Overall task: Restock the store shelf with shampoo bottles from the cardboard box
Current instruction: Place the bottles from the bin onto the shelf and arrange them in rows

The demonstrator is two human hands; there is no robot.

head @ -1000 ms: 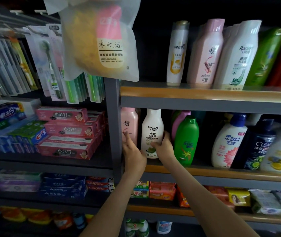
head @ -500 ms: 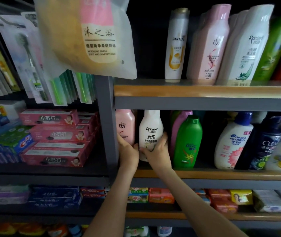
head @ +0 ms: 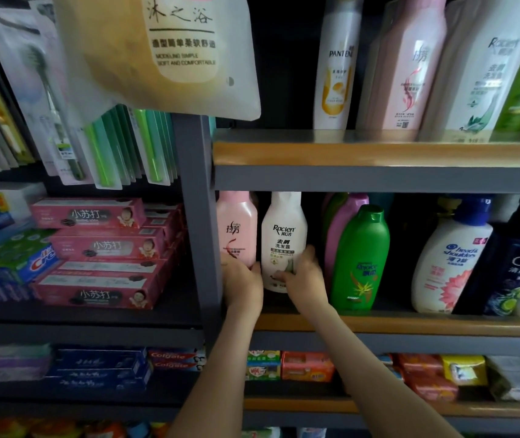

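Note:
A white Raclen shampoo bottle (head: 284,235) stands upright on the middle shelf (head: 426,325), between a pink shampoo bottle (head: 236,226) and a green Rejoice bottle (head: 363,257). My right hand (head: 304,279) grips the white bottle low down, with the thumb across its front and the fingers round its right side. My left hand (head: 242,287) wraps round the base of the pink bottle, its fingertips in the gap beside the white one. No cardboard box is in view.
A grey upright post (head: 197,216) stands just left of my left hand. Head & Shoulders (head: 451,257) and Clear (head: 518,267) bottles fill the shelf's right side. Tall bottles line the upper shelf (head: 379,153). A bagged bath sponge (head: 163,49) hangs overhead. Toothpaste boxes (head: 94,248) are stacked at left.
The view has moved closer to the shelf. Both hands have slid lower on the bottles, and the white bottle stands a little deeper on the shelf.

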